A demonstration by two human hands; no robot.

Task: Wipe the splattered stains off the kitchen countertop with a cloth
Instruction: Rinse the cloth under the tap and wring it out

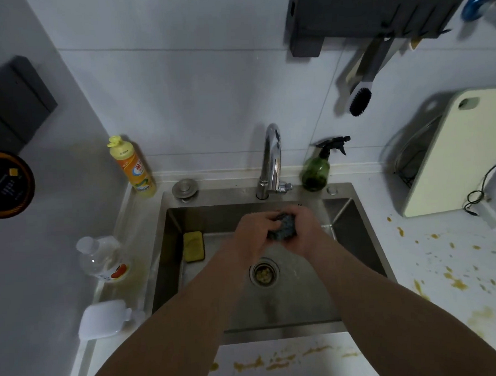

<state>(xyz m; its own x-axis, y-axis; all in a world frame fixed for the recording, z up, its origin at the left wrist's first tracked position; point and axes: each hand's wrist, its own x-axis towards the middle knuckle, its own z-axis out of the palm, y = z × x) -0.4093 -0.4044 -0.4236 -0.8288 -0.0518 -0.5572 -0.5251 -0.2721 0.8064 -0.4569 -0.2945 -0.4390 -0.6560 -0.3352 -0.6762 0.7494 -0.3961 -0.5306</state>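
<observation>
Kitchen surface right of the steel sink is speckled with yellow stains, more along the near edge. Over the basin, left hand and right hand both have a tight grip on the balled-up blue cloth, below the faucet.

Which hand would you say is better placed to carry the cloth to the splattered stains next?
Probably the right hand: with the left hand it grips the cloth over the sink, and most stains lie on the right-hand countertop.

Sponge in sink, left
</observation>
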